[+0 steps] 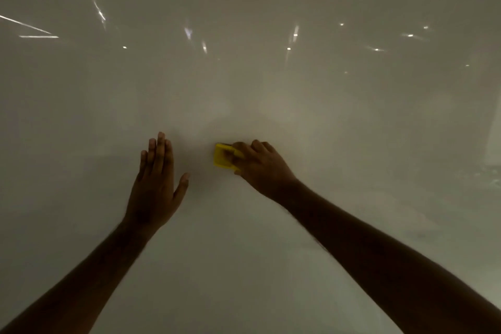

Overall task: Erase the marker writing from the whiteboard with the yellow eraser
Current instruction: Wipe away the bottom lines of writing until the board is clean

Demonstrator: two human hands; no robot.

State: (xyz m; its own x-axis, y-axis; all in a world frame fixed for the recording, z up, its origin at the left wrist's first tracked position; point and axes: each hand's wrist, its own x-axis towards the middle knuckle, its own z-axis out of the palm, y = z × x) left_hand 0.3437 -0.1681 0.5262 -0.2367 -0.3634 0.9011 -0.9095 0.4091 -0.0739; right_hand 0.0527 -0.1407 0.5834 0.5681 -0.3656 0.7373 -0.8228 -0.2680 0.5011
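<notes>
The whiteboard (244, 76) fills the whole view, pale and dim, and I can make out no marker writing on it. My right hand (260, 168) grips the yellow eraser (222, 156) and holds it against the board just right of centre; fingers cover the eraser's right part. My left hand (156, 184) lies flat on the board to the left of the eraser, fingers straight and together, thumb spread. About a hand's width of bare board separates the two hands.
Small bright light reflections (295, 34) are scattered across the upper board, with streaks at the far left (27, 26). A lighter patch shows at the right edge (494, 130). Both forearms reach in from the bottom corners.
</notes>
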